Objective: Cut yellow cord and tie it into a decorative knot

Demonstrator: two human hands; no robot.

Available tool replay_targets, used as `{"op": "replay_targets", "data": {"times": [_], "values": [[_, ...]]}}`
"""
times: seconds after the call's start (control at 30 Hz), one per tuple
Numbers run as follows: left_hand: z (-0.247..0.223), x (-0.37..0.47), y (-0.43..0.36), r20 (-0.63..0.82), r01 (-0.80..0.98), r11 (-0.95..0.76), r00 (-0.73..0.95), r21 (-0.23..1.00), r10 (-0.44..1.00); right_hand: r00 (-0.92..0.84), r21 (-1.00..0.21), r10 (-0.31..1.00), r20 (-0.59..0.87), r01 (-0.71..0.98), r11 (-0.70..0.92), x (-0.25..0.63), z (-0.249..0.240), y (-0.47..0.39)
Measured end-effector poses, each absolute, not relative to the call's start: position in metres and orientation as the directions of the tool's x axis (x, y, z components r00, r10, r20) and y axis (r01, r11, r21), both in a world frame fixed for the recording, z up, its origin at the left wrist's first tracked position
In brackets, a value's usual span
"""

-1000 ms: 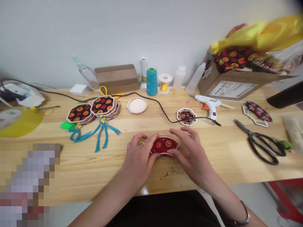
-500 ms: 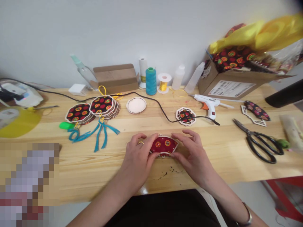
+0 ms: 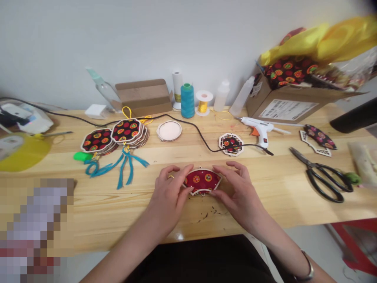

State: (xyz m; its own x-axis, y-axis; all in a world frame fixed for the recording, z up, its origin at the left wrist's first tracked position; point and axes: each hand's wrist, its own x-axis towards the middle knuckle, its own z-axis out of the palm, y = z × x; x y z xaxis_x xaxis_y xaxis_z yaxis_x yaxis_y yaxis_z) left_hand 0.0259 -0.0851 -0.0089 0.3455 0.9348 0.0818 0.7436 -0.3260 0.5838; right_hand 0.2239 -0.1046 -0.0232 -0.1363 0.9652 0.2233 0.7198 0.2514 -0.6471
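Between my two hands is a fan-shaped pendant point(image 3: 203, 179) with red flowered fabric inside a pale wooden frame and a small loop at its top and bottom. My left hand point(image 3: 169, 188) pinches its left end between thumb and fingers. At the other end, my right hand point(image 3: 240, 192) grips the rim the same way. Just above the wooden table point(image 3: 123, 216) the pendant is held, facing up toward me; whether it touches the wood I cannot tell. Dark scraps point(image 3: 210, 213) lie on the table below it.
Behind my hands lie a round pale wooden frame point(image 3: 169, 131), an octagonal pendant point(image 3: 231, 144) under a black cable, and a white glue gun point(image 3: 259, 129). Black scissors point(image 3: 321, 173) rest at right. Stacked tasselled pendants point(image 3: 126, 131) sit left. Teal thread point(image 3: 187, 101) stands at the back.
My left hand has shifted slightly left along the pendant, so more of its left end shows. My right hand stays nearly still.
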Motion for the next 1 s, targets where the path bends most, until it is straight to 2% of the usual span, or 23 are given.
{"op": "replay_targets", "data": {"times": [0.3, 1.0], "values": [[-0.0101, 0.0243, -0.0856, 0.066, 0.732, -0.366, 0.404, 0.575, 0.913, -0.154, -0.651, 0.963, 0.222, 0.711, 0.264, 0.2258, -0.0234, -0.105], [-0.0145, 0.0246, -0.0863, 0.064, 0.735, -0.371, 0.41, 0.567, 0.91, -0.156, -0.66, 0.952, 0.264, 0.69, 0.296, 0.2242, -0.0262, -0.1036]]}}
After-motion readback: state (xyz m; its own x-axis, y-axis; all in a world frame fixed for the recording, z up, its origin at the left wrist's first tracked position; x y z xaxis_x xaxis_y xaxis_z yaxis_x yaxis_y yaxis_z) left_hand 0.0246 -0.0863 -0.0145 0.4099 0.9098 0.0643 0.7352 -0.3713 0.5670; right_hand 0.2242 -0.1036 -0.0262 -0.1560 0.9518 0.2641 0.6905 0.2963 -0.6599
